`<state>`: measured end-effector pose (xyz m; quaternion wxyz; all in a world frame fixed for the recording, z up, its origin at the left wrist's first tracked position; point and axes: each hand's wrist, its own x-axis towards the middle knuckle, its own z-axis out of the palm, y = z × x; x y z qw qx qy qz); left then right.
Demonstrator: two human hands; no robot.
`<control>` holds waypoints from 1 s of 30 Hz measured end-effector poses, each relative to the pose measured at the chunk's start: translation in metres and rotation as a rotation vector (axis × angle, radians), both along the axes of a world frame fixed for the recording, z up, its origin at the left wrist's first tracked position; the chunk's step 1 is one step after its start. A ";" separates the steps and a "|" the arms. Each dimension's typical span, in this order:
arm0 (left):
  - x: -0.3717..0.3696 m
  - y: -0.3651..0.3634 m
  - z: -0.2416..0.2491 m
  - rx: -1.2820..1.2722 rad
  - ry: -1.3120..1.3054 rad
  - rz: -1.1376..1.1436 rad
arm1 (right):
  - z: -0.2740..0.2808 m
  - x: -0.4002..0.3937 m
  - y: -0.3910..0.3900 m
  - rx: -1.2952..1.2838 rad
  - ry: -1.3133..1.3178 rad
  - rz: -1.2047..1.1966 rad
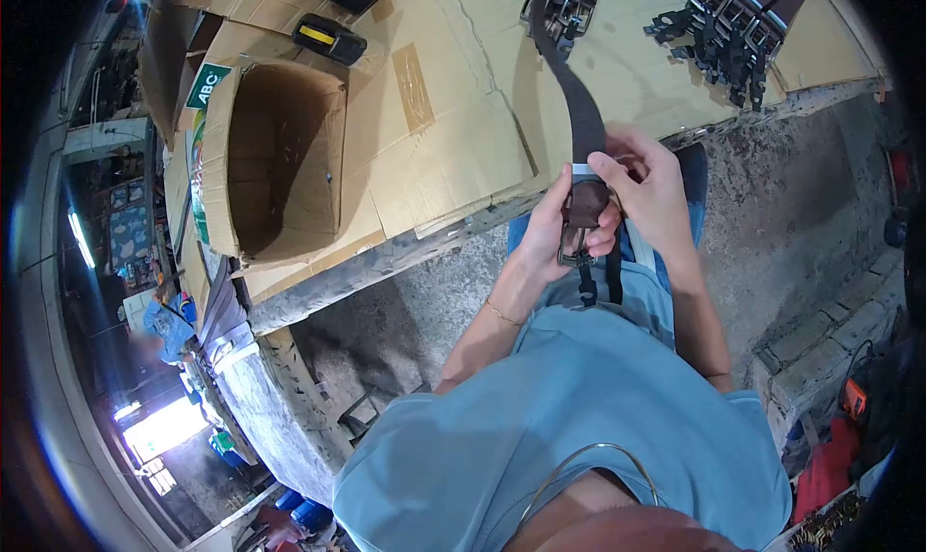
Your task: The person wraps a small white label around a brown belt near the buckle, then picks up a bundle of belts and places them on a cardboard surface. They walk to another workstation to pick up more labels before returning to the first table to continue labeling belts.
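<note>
A dark brown belt (577,108) runs down from the table's far edge to my two hands. Its buckle end (576,243) hangs low between them, in front of my body. My left hand (548,226) grips the belt from the left, just above the metal buckle. From the right, my right hand (651,187) closes on the same belt, its thumb pressing at a whitish band (583,169) wrapped round the strap. Fingers of both hands are partly hidden behind the belt.
Several buckled belts (725,31) lie bundled at the table's upper right, with more buckles (569,12) nearby. An open cardboard box (333,156) stands on the cardboard-covered table (434,156). A black object with a yellow strip (330,39) lies behind it. Another person (172,328) is far left.
</note>
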<state>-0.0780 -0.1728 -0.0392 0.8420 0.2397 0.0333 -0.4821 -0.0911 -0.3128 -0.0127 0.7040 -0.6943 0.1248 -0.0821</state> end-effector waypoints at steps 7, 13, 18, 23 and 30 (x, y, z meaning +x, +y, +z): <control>-0.007 -0.019 0.011 0.270 -0.037 0.139 | 0.021 -0.041 -0.002 -0.609 -0.268 0.096; -0.010 -0.020 0.009 0.458 -0.241 0.159 | 0.011 -0.035 -0.013 -0.457 -0.313 0.137; -0.006 -0.018 0.020 0.510 -0.309 0.095 | 0.012 -0.026 -0.015 -0.499 -0.390 0.163; -0.005 -0.018 0.009 0.467 -0.292 0.163 | 0.010 -0.026 -0.007 -0.427 -0.348 0.135; -0.007 -0.018 0.000 0.180 -0.141 0.226 | 0.006 -0.026 -0.003 -0.412 -0.348 0.084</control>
